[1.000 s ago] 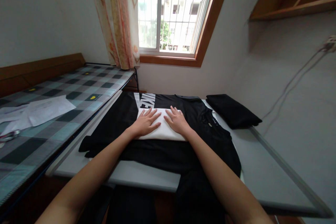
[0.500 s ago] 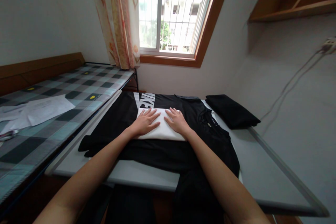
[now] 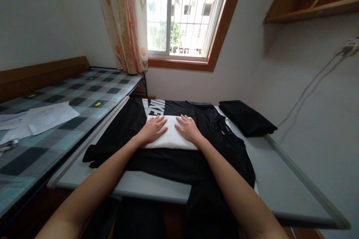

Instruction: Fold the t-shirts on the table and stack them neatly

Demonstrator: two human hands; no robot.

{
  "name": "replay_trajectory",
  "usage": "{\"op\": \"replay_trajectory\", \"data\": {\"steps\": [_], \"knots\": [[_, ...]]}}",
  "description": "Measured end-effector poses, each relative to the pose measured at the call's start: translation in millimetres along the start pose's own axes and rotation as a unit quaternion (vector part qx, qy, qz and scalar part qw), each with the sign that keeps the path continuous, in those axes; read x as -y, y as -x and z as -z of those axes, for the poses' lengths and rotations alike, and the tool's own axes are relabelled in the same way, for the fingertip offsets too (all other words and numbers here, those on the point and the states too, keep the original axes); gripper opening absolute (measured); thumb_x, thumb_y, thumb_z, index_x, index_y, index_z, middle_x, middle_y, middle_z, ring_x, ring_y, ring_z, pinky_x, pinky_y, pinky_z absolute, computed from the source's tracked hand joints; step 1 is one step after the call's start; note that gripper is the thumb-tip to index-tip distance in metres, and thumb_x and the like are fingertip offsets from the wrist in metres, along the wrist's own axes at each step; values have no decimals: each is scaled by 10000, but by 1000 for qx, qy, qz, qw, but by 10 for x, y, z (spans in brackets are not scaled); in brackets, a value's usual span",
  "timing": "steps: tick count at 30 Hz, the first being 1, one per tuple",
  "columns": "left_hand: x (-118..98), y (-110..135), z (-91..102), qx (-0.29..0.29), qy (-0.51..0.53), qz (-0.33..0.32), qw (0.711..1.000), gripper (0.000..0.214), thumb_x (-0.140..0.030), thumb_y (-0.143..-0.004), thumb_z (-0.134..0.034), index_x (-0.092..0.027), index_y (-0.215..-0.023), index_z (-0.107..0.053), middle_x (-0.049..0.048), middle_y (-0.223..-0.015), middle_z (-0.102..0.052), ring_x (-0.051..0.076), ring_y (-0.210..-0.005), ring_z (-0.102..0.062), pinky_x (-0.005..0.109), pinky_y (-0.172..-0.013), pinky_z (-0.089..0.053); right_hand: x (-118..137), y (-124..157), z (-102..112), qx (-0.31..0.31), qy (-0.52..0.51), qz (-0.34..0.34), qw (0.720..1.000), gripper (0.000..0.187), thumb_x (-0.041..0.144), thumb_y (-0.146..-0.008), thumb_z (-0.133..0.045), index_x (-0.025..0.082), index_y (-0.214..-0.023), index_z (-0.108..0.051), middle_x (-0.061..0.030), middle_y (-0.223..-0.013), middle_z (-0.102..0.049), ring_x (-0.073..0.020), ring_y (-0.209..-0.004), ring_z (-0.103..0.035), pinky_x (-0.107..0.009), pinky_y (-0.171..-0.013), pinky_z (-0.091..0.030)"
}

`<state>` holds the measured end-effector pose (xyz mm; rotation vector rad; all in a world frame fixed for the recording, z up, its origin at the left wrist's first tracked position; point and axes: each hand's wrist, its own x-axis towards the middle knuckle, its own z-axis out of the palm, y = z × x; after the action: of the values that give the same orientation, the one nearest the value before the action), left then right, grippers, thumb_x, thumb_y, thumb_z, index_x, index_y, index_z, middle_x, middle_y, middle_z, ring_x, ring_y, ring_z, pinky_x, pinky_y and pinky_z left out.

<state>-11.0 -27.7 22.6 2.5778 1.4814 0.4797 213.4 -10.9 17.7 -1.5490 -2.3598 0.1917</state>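
Near the middle of the desk [image 3: 291,183], head view: folded white cloth [image 3: 171,137] lies directly under both hands, on a spread black shirt [image 3: 168,160]. Left hand [image 3: 150,131] covers its left end, right hand [image 3: 188,130] its right. Fingers [image 3: 157,120] straight and partly splayed, palms down, nothing gripped. Cloth's long axis runs left-right; fingers point toward its far edge. Shirt collar faces right. Desk top light grey. Checked bed [image 3: 109,82] left, papers [image 3: 52,117] on it; barred window [image 3: 190,18] ahead.

Flat, folded white cloth [image 3: 171,137] on top of a spread-out black shirt [image 3: 174,162]
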Motion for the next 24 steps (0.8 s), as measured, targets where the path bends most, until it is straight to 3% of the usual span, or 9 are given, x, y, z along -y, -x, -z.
{"op": "replay_trajectory", "data": {"steps": [24], "knots": [[-15, 5, 7, -7, -1, -1, 1000, 544, -505, -957, -364, -214, -1401, -486, 85, -1509, -411, 270, -1427, -298, 470, -1174, -224, -11, -5, -12, -2, 6, 0, 1000, 545, 498, -964, -381, 207, -1412, -485, -134, -1514, -388, -281, -1421, -293, -457, -1141, -203]]}}
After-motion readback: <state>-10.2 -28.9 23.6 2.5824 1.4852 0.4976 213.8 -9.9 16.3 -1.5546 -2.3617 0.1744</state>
